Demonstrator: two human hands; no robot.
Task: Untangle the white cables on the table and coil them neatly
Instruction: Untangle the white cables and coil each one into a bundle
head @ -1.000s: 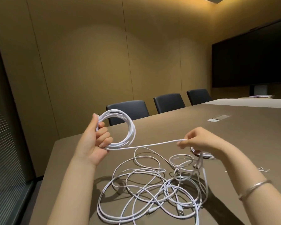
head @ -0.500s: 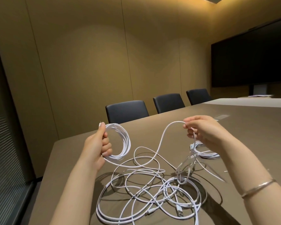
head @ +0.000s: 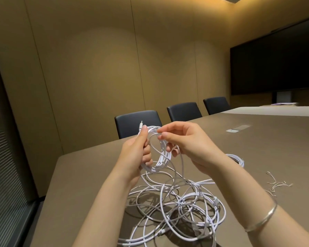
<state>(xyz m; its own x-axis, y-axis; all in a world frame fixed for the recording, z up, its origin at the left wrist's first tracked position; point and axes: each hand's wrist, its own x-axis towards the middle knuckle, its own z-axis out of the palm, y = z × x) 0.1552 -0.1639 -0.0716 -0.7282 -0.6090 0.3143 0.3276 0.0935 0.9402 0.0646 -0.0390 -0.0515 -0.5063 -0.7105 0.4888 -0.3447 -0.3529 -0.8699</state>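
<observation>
Left hand grips coil, right hand seemingly pinching

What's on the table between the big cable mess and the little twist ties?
Only bare table lies between the tangle and the ties, in the head view.

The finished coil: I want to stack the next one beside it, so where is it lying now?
In the head view the finished coil lies on the table at right, just beyond the right forearm, between the tangled cables and the loose twist ties.

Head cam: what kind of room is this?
Most likely a meeting room: a long table, a row of dark chairs along its far side, and a large dark wall screen.
</observation>
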